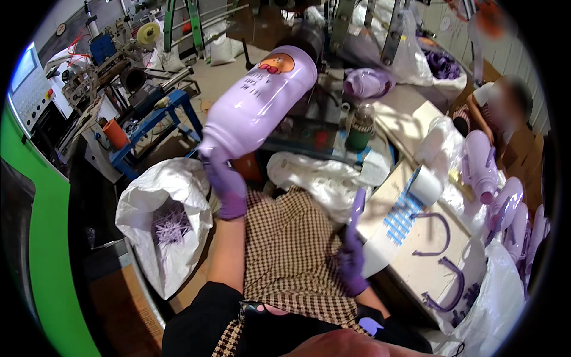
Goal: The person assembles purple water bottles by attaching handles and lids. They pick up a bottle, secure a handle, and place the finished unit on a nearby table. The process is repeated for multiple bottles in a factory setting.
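Steadiness is likely preventing slips: left hand (pixel 228 187) clasping the lilac bottle (pixel 256 101) by its neck, right hand (pixel 352 260) gripping a purple strip (pixel 358 205).

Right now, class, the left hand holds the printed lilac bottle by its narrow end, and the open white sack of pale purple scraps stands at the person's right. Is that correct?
Not quite: the head view shows the open white sack of pale purple scraps at the person's left. The left hand does hold the printed lilac bottle by its narrow end.
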Action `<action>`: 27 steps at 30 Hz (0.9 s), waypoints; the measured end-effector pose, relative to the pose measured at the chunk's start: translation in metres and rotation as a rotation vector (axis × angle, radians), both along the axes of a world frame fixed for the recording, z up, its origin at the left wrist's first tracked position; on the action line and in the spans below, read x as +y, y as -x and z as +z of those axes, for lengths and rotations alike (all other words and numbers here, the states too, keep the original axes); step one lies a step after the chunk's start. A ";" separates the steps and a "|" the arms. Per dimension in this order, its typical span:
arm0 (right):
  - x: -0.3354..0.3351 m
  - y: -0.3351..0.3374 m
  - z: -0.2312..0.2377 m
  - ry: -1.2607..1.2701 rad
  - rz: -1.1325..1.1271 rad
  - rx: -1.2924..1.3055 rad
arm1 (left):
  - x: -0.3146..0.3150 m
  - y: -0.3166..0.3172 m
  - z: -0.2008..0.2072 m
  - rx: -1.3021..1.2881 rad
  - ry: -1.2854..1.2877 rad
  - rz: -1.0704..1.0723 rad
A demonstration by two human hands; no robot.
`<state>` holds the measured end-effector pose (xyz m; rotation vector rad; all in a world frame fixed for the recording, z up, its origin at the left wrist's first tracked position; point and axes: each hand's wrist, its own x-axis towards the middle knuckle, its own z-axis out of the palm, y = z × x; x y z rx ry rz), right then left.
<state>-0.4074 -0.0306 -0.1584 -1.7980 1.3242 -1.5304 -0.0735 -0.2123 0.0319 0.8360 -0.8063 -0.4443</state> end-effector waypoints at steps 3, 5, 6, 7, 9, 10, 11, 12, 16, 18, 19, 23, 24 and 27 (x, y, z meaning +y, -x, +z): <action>-0.002 0.022 0.063 0.039 -0.106 -0.226 | 0.038 -0.058 0.048 0.212 0.093 0.002; -0.017 0.036 0.097 0.115 -0.029 -0.508 | 0.044 -0.098 0.067 -0.164 0.069 0.066; -0.028 0.044 0.106 0.212 0.012 -0.647 | 0.050 -0.093 0.093 -0.302 0.078 -0.004; -0.038 0.044 0.132 0.245 0.211 -0.815 | 0.060 -0.092 0.118 -0.434 0.093 -0.063; -0.051 0.033 0.172 0.238 0.218 -0.842 | 0.046 -0.089 0.125 -0.400 0.053 -0.453; -0.066 0.023 0.174 0.282 0.107 -0.575 | 0.045 -0.074 0.118 -0.371 0.021 -0.606; -0.082 0.011 0.174 0.338 -0.017 -0.327 | 0.044 -0.060 0.112 -0.342 -0.027 -0.744; -0.101 -0.001 0.173 0.343 0.026 -0.212 | 0.043 -0.036 0.103 -0.358 -0.084 -0.792; -0.123 -0.082 0.224 -0.192 0.497 -0.942 | 0.034 -0.003 0.068 -0.299 -0.230 -0.971; -0.131 -0.102 0.239 -0.433 0.547 -1.124 | 0.030 -0.008 0.055 -0.035 -0.021 -1.234; -0.133 -0.108 0.243 -0.444 0.534 -1.090 | 0.021 -0.021 0.049 -0.145 -0.067 -1.183; -0.139 -0.115 0.255 -0.324 0.548 -0.824 | 0.038 -0.010 0.081 -0.315 -0.161 -1.084; -0.138 -0.117 0.261 -0.364 0.516 -0.731 | 0.041 -0.009 0.078 -0.267 -0.153 -1.074; -0.135 -0.134 0.261 -0.102 0.301 -0.484 | 0.049 -0.006 0.073 -0.299 -0.189 -1.006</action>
